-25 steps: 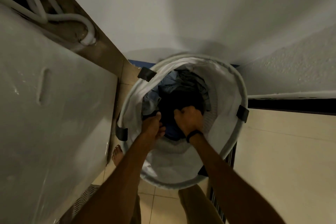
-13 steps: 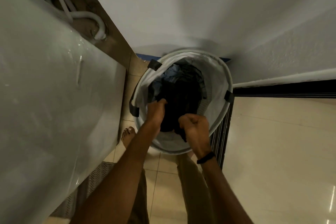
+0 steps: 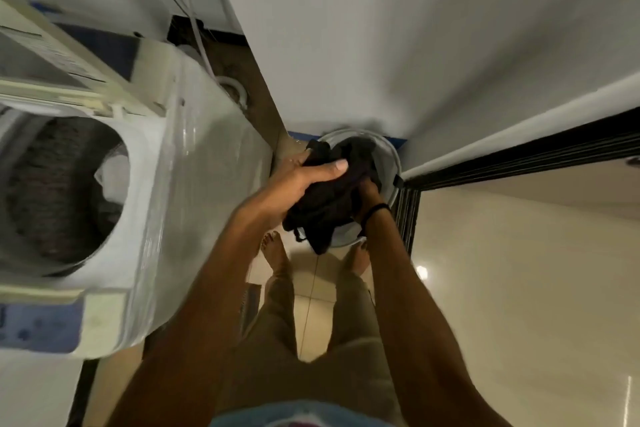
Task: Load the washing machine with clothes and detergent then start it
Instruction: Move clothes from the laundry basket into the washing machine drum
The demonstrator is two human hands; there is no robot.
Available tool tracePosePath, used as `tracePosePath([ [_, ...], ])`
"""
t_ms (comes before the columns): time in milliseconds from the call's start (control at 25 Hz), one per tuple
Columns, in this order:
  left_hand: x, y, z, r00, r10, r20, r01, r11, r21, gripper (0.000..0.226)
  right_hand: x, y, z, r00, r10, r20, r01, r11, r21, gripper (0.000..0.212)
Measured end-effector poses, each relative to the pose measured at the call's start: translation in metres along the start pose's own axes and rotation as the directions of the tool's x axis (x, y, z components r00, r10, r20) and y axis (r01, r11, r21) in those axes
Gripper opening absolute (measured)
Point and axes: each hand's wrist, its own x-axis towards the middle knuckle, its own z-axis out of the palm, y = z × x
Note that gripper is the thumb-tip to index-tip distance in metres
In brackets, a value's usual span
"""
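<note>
Fingers [image 3: 332, 168] of both hands clutch a black crumpled clothes bundle [image 3: 325, 198] above the round white laundry basket [image 3: 393, 163]; next, I judge, swing toward nine o'clock into the white top-loading washing machine's open drum [image 3: 62, 191].

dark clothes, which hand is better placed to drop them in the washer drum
Left. The left hand grips the dark clothes from the washer's side, nearest the open drum. The right hand holds them on the far side.
</note>
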Motion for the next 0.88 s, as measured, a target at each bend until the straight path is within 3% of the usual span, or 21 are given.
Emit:
tracePosePath([
  [80, -0.045, 0.043, -0.012, 0.993, 0.113, -0.039, -0.111, 0.993, 0.034, 0.021, -0.071, -0.03, 0.017, 0.981, -0.191, -0.033, 0.177, 0.952, -0.251, 0.046],
  [160, -0.088, 0.084, -0.025, 0.979, 0.196, -0.054, -0.194, 0.98, 0.031, 0.011, -0.117, -0.044, 0.028, 0.917, -0.397, -0.027, 0.351, 0.838, -0.417, 0.03],
  [200, -0.106, 0.102, -0.03, 0.972, 0.231, -0.041, -0.23, 0.973, 0.023, 0.011, -0.15, -0.05, 0.034, 0.877, -0.481, -0.02, 0.425, 0.793, -0.436, 0.023],
  [280, -0.138, 0.133, -0.033, 0.954, 0.299, -0.002, -0.299, 0.954, 0.002, 0.018, -0.192, -0.06, 0.046, 0.867, -0.498, -0.013, 0.474, 0.832, -0.287, 0.016],
  [320, -0.153, 0.146, -0.034, 0.944, 0.329, 0.013, -0.329, 0.944, -0.009, 0.02, -0.208, -0.065, 0.052, 0.885, -0.466, 0.015, 0.458, 0.863, -0.216, 0.02],
  [360, -0.17, 0.158, -0.037, 0.929, 0.369, 0.022, -0.368, 0.929, -0.02, 0.021, -0.225, -0.072, 0.06, 0.892, -0.45, 0.048, 0.447, 0.861, -0.242, 0.042],
  [440, -0.202, 0.18, -0.044, 0.891, 0.454, 0.032, -0.452, 0.891, -0.05, 0.02, -0.247, -0.087, 0.07, 0.884, -0.456, 0.103, 0.441, 0.739, -0.51, 0.085],
  [480, -0.22, 0.191, -0.048, 0.866, 0.499, 0.026, -0.496, 0.865, -0.076, 0.018, -0.257, -0.095, 0.073, 0.863, -0.471, 0.184, 0.476, 0.633, -0.61, 0.089],
  [520, -0.237, 0.201, -0.054, 0.841, 0.541, 0.009, -0.537, 0.836, -0.115, 0.018, -0.27, -0.099, 0.078, 0.815, -0.461, 0.353, 0.575, 0.557, -0.6, 0.083],
  [600, -0.271, 0.219, -0.069, 0.771, 0.634, -0.06, -0.632, 0.748, -0.202, 0.023, -0.291, -0.103, 0.095, 0.682, -0.371, 0.63, 0.681, 0.636, -0.362, 0.073],
  [720, -0.307, 0.235, -0.101, 0.614, 0.775, -0.147, -0.775, 0.558, -0.295, 0.03, -0.32, -0.093, 0.139, 0.548, -0.358, 0.756, 0.736, 0.636, -0.233, 0.119],
  [760, -0.318, 0.235, -0.113, 0.57, 0.808, -0.146, -0.801, 0.507, -0.318, 0.032, -0.324, -0.085, 0.158, 0.508, -0.327, 0.796, 0.754, 0.616, -0.228, 0.123],
  [800, -0.326, 0.234, -0.124, 0.538, 0.831, -0.14, -0.815, 0.471, -0.338, 0.033, -0.326, -0.076, 0.178, 0.458, -0.312, 0.832, 0.783, 0.585, -0.211, 0.122],
  [880, -0.342, 0.232, -0.147, 0.493, 0.856, -0.153, -0.841, 0.424, -0.337, 0.029, -0.336, -0.062, 0.22, 0.47, -0.329, 0.819, 0.758, 0.626, -0.184, 0.105],
])
